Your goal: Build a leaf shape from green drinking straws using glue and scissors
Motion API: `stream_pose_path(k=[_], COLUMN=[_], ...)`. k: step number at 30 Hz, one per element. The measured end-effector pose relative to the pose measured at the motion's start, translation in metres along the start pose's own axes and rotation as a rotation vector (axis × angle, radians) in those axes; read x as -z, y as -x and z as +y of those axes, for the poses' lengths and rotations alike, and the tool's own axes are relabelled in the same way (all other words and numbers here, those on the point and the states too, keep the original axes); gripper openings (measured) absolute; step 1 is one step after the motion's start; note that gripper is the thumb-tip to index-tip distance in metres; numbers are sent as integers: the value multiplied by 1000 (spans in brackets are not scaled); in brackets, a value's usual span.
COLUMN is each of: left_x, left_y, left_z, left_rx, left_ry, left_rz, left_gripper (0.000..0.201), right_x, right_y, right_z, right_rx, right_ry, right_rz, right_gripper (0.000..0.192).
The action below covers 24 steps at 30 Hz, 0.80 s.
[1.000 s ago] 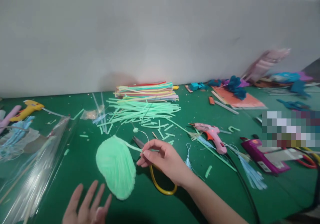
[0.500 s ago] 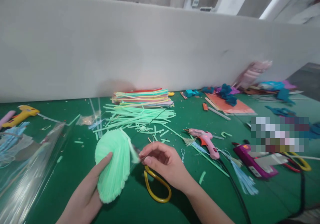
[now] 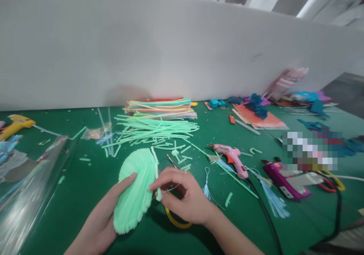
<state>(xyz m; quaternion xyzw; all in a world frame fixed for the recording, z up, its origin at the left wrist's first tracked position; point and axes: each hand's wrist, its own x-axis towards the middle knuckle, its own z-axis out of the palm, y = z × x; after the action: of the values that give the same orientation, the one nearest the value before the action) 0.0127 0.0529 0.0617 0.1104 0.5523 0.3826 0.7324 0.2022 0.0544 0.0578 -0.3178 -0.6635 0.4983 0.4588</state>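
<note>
My left hand [image 3: 100, 217] holds a mint-green fan-shaped piece made of straws [image 3: 135, 188], tilted up off the green table [image 3: 85, 179], thumb on its front face. My right hand [image 3: 182, 196] pinches a thin wire and the green stem [image 3: 157, 179] at the fan's right edge. Under my right hand lie scissors with a yellow handle loop [image 3: 173, 220]. Loose green straws [image 3: 153, 130] lie just beyond, with a stack of coloured straws [image 3: 162, 108] behind them.
A pink glue gun [image 3: 231, 157] and a purple glue gun [image 3: 281, 177] lie to the right with black cords. A yellow glue gun [image 3: 15, 123] is far left, clear plastic wrap [image 3: 31, 186] at the left front. Felt scraps [image 3: 257, 107] sit by the grey wall.
My left hand came up from the table edge and took hold of the green fan, lifting it on edge. My right hand moved in against the fan's right side, still pinching the wire.
</note>
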Motion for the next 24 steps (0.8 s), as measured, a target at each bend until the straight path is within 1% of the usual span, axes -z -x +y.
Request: stream_pose_path(k=[3, 7, 10, 12, 14, 17, 19, 22, 24], left_x=[-1, -1, -1, -1, -1, 0, 1, 2, 2], left_y=[1, 4, 6, 6, 5, 2, 1, 1, 2], left_z=[0, 3, 5, 6, 5, 1, -1, -4, -4], left_rx=[30, 71, 80, 58, 21, -40, -94, -217, -294], left_ry=[3, -8, -17, 8, 47, 82, 76, 35, 14], left_rz=[24, 60, 71, 78, 67, 8, -11, -2, 10], left_gripper=[32, 18, 18, 22, 31, 43, 44, 42, 40], right_x=[-2, -1, 2, 3, 2, -2, -6, -12, -15], right_y=[0, 2, 3, 4, 4, 5, 6, 8, 10], right_z=[1, 1, -1, -3, -4, -3, 0, 7, 11], right_rx=[17, -55, -47, -25, -20, -43, -69, -103, -122], right_ry=[31, -12, 18, 31, -25, -162, -188, -151, -166], right_rz=[77, 139, 141, 131, 86, 21, 40, 98, 113], right_gripper=[22, 9, 5, 6, 16, 31, 29, 23, 23])
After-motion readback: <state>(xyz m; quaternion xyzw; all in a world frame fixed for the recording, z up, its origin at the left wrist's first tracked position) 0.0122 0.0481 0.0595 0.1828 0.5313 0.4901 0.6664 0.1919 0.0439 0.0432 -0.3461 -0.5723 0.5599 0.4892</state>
